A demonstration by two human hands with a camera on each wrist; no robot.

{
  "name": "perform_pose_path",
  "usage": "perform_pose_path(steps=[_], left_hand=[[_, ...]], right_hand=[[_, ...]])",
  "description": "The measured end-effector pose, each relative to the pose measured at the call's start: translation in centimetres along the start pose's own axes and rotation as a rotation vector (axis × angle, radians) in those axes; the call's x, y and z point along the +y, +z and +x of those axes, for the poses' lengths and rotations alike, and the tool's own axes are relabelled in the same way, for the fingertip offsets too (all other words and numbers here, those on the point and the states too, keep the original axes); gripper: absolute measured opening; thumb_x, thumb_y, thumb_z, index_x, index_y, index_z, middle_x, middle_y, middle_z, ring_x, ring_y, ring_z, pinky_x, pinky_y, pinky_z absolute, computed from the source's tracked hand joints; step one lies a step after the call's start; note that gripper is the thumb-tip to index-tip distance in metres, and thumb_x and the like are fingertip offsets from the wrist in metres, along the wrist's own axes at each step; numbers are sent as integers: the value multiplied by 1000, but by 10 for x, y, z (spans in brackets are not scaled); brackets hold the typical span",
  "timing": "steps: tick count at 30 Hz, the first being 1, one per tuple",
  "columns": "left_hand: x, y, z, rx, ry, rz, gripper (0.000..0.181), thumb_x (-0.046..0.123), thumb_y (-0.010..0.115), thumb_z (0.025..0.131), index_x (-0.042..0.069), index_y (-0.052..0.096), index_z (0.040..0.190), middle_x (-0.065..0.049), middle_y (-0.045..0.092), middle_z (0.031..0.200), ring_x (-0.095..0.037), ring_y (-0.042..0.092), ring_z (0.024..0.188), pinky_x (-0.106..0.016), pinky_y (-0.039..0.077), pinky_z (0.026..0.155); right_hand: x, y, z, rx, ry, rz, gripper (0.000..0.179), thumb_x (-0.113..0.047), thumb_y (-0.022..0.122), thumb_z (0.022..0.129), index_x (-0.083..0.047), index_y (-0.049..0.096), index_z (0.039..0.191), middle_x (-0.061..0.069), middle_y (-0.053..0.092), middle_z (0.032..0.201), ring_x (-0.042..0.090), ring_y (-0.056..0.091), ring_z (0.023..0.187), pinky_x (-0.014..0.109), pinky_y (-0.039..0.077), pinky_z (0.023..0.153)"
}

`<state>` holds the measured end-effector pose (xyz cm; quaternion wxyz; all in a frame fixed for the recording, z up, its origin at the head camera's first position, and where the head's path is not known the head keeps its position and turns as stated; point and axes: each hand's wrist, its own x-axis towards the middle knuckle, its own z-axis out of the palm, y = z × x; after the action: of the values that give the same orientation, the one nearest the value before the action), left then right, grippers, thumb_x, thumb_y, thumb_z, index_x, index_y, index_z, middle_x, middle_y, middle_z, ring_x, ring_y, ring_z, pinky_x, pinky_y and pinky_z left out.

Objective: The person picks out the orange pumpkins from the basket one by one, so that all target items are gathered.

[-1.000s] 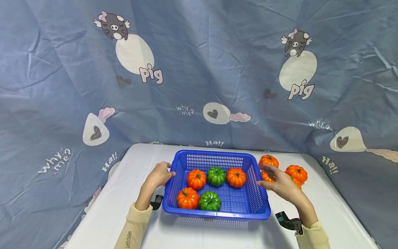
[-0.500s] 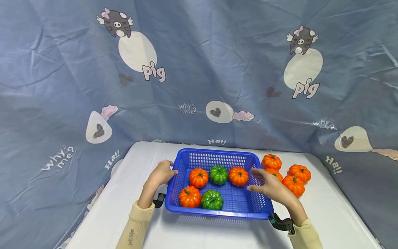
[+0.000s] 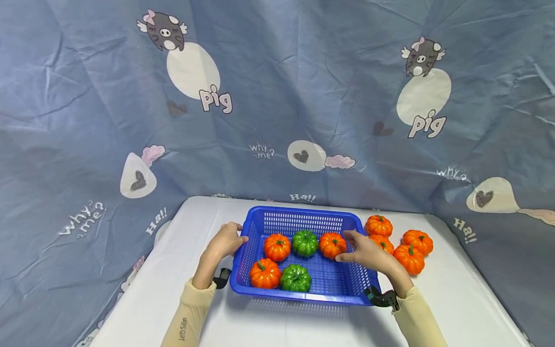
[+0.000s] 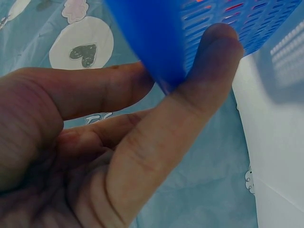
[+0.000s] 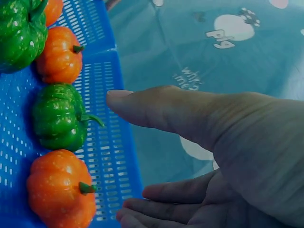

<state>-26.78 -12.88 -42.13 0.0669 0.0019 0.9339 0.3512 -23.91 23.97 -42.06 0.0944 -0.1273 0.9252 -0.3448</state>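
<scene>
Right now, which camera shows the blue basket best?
The head view: it shows the blue basket nearly whole, with five pumpkins inside. The left wrist view shows only part of its rim and wall, held by the left hand; the right wrist view shows part of its inside.

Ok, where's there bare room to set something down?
Inside the blue basket, right of the front green pumpkin; on the white table in front of the basket, between the sleeves. Crowded: the basket's left half and the table's back right, by four orange pumpkins.
</scene>
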Motion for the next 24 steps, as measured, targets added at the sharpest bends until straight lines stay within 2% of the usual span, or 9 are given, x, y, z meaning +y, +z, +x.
perform_pose_path(steps=[5, 10, 14, 17, 20, 22, 24], left_hand=[[0, -1, 0, 2, 2, 3, 45, 10, 65, 90, -15, 54, 126, -27, 66, 97, -19, 67, 59, -32, 58, 53], [-1, -1, 0, -4, 4, -6, 45, 9, 65, 90, -15, 53, 127, -26, 66, 96, -19, 67, 58, -32, 58, 53], [0, -1, 0, -10, 3, -9, 45, 9, 65, 91, -15, 52, 127, -26, 66, 95, -19, 67, 58, -32, 58, 53], [0, 0, 0, -16, -2, -13, 46, 9, 64, 91, -15, 52, 128, -26, 66, 95, -19, 67, 58, -32, 58, 53], [0, -1, 0, -15, -4, -13, 46, 10, 65, 91, -15, 52, 128, -27, 66, 96, -19, 67, 58, -33, 58, 53], [0, -1, 0, -12, -5, -12, 46, 10, 65, 91, -15, 52, 128, -27, 66, 97, -19, 67, 58, -32, 58, 53], [0, -1, 0, -13, -5, -14, 46, 10, 65, 91, -15, 52, 128, -27, 66, 97, -19, 67, 57, -32, 58, 52]], right_hand=[[-5, 1, 14, -34, 36, -59, 83, -34, 77, 79, 12, 40, 137, 31, 49, 135, 46, 49, 124, 58, 40, 104], [-4, 6, 27, -75, 140, -72, 85, -32, 76, 81, 13, 35, 141, 33, 45, 139, 46, 46, 127, 59, 38, 105], [3, 10, 36, -88, 181, -80, 85, -29, 76, 81, 15, 35, 140, 33, 45, 139, 44, 47, 125, 59, 38, 106], [8, 13, 42, -87, 165, -104, 72, -25, 78, 79, 14, 46, 130, 28, 57, 124, 37, 57, 109, 54, 46, 99], [10, 15, 49, -81, 161, -125, 57, -23, 80, 77, 10, 55, 116, 18, 64, 105, 28, 59, 93, 48, 51, 91], [11, 15, 53, -84, 163, -134, 51, -21, 80, 76, 7, 56, 110, 14, 63, 99, 26, 59, 89, 47, 51, 88], [12, 16, 55, -83, 168, -142, 51, -20, 81, 75, 6, 55, 111, 15, 63, 102, 27, 59, 92, 49, 49, 92]])
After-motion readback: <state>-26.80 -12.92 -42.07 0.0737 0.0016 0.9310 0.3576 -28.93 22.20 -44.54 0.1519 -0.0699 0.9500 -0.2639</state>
